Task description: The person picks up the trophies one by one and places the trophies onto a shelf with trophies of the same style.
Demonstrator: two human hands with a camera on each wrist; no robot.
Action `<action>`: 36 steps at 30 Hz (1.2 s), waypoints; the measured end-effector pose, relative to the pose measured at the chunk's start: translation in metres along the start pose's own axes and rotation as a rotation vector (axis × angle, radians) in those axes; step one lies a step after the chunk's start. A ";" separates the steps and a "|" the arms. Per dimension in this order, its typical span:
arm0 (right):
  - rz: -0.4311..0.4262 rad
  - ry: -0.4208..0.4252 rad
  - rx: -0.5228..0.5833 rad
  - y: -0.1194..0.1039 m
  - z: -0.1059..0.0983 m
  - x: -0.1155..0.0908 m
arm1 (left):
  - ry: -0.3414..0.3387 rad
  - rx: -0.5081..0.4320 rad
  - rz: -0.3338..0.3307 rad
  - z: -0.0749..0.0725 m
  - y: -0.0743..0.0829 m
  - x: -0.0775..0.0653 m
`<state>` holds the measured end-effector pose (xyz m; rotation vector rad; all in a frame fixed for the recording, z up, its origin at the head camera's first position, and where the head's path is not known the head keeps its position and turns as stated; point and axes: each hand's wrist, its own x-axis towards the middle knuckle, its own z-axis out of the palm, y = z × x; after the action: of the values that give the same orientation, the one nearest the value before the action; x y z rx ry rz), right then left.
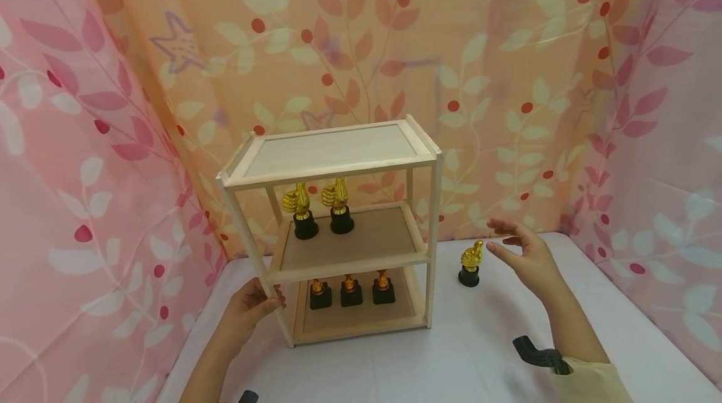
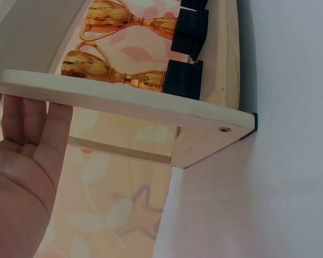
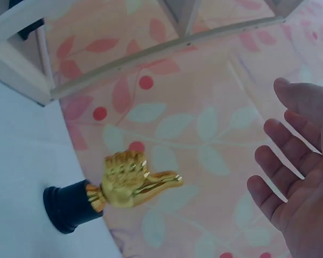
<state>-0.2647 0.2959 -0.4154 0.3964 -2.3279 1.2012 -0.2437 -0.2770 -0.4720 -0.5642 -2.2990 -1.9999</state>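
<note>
My left hand grips the left front post of a small wooden three-tier shelf, thumb on one side and fingers on the other. To the right of the shelf, a gold thumbs-up trophy with a black base stands upright on the table. My right hand is raised just right of this trophy, apart from it, fingers spread and loosely bent, palm facing it. In the right wrist view the hand holds nothing.
Two gold thumbs-up trophies stand on the middle tier, toward its left. Three gold cup trophies with black bases are on the bottom tier, their tops hidden by the middle tier. Flowered curtains enclose the white table at the back and sides.
</note>
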 end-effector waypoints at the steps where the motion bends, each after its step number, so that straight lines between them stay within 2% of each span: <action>1: 0.000 -0.003 0.005 0.004 0.001 0.000 | -0.001 0.001 -0.002 0.000 0.000 0.000; 7: 0.031 -0.024 0.012 0.029 0.007 -0.001 | -0.007 -0.008 0.009 0.001 -0.001 0.001; 13: 0.069 -0.040 0.064 0.056 0.011 -0.003 | -0.008 -0.023 0.029 0.002 -0.001 0.003; 18: 0.129 -0.077 0.101 0.076 0.016 -0.007 | 0.001 -0.029 0.023 0.003 0.001 0.003; 25: 0.229 -0.158 0.199 0.095 0.030 -0.012 | -0.014 -0.018 0.012 0.000 0.001 0.000; 32: 0.261 -0.224 0.206 0.107 0.042 -0.015 | -0.018 -0.013 0.027 -0.002 -0.001 -0.001; 36: 0.296 -0.248 0.171 0.114 0.047 -0.019 | -0.024 -0.013 0.028 -0.001 -0.001 0.001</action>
<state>-0.3153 0.3236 -0.5261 0.2768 -2.5703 1.5778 -0.2448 -0.2781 -0.4721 -0.6215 -2.2799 -2.0077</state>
